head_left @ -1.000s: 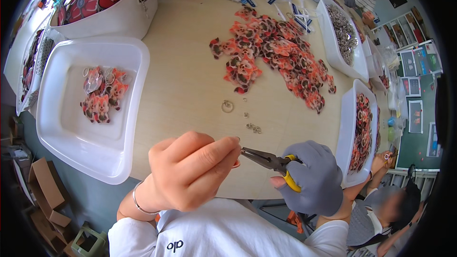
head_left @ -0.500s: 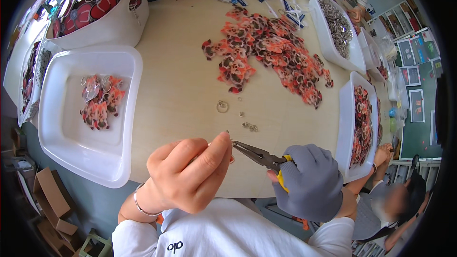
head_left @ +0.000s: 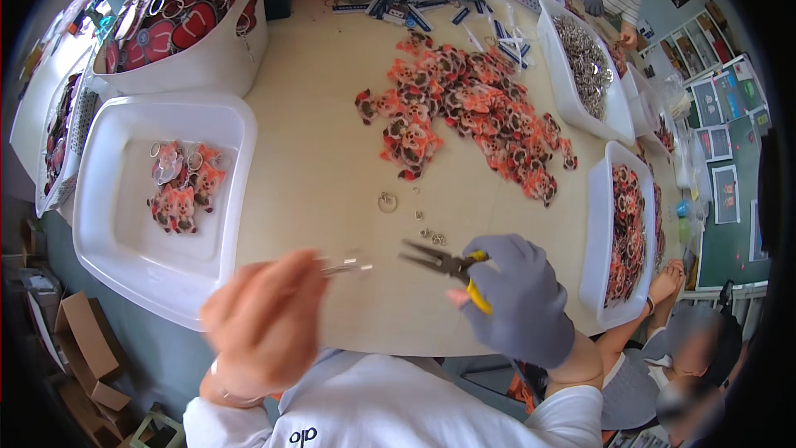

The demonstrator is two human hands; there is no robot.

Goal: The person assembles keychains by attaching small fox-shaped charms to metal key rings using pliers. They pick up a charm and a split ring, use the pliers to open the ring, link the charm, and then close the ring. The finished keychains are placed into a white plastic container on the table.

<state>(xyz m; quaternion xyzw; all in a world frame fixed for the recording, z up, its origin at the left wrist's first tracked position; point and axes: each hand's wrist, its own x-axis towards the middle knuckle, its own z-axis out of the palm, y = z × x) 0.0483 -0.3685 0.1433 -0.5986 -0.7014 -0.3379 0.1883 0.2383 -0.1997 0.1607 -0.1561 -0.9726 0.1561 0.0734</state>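
My left hand (head_left: 269, 319), bare and blurred by motion, pinches a small shiny metal piece (head_left: 344, 265), smeared but like a key ring with links. My right hand (head_left: 522, 299), in a grey glove, grips needle-nose pliers (head_left: 452, 265) with yellow handles. Their jaws are slightly parted, with nothing between them, and stand apart from the left hand. Just beyond the pliers lie several small metal links (head_left: 433, 236) and a loose key ring (head_left: 386, 202). Farther back spreads a pile of flat orange animal-shaped charms (head_left: 481, 99).
At left stands a white tray (head_left: 232, 224) holding several charms with rings (head_left: 186, 187). Behind it is a white basket (head_left: 191, 75) of dark red key chains. On the right, bins hold metal hardware (head_left: 584, 58) and more charms (head_left: 626, 232). Other people work at right.
My left hand has moved left, away from the plier tips, carrying the metal piece. The pliers in my right hand have shifted slightly left and their jaws have opened a little.
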